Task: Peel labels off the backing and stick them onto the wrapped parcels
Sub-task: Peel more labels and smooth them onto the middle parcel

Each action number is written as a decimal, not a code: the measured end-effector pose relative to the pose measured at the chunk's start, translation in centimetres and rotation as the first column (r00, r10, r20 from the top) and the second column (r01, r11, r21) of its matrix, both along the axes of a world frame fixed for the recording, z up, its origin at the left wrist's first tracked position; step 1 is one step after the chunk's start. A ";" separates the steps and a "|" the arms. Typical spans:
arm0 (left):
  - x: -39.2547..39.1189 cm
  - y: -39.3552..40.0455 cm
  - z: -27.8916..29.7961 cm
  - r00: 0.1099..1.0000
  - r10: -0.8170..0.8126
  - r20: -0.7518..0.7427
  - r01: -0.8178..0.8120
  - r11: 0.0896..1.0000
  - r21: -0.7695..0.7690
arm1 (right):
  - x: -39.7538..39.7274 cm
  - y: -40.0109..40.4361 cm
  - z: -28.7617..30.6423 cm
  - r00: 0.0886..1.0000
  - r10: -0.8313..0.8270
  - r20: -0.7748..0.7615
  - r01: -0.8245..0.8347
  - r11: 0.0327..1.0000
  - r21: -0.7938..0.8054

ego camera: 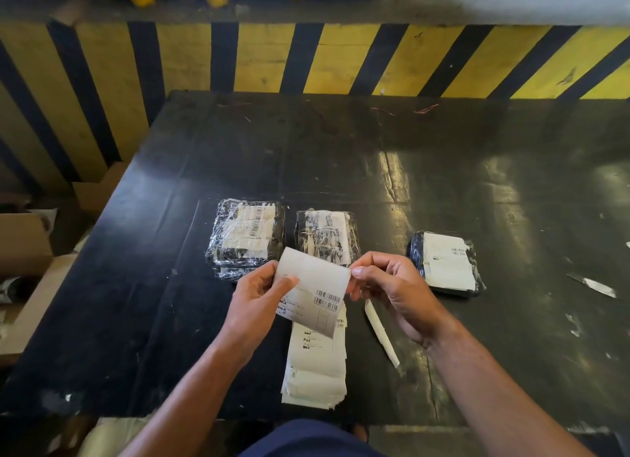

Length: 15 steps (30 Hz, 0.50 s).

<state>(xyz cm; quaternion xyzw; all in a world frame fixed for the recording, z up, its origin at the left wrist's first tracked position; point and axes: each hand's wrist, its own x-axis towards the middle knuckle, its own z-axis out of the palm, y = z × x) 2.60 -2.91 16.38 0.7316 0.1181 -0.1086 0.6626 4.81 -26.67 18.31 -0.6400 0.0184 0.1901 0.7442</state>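
While the left hand (259, 294) pinches one edge of a barcode label (312, 291) between thumb and curled fingers, the right hand (392, 289) pinches the opposite edge at a corner, so the sheet hangs curved in the air between them, above the black bench (511, 190). Paper this thin is likely light and floppy; it would crease or fold onto its own glue, so taking it by the margins and keeping it taut seems wise. On the bench, from left to right, lie a wrapped parcel (245, 238) with barcode slips under its film, a second parcel (327, 236) just beside it, and a third parcel (446, 264) well apart, topped by a white label. Their plastic film looks wrinkled and slick, so firm smoothing may be needed. Below the hands rests a stack of labels (315, 364), with a narrow paper strip (380, 332) near it.
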 end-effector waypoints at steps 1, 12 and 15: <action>0.0 0.0 0.0 1.000 -0.001 -0.003 0.001 1.000 0.001 | -0.1 0.1 0.0 1.000 0.002 -0.002 -0.002 1.000 -0.001; -0.1 -0.3 -0.2 0.998 -0.034 -0.044 0.035 0.999 0.016 | -0.9 -0.2 -0.2 1.000 0.024 -0.001 -0.024 1.000 -0.014; -0.1 -0.3 -0.3 0.998 -0.039 -0.057 0.039 0.999 0.009 | -0.8 -0.2 -0.1 0.999 0.043 0.005 -0.043 0.999 -0.005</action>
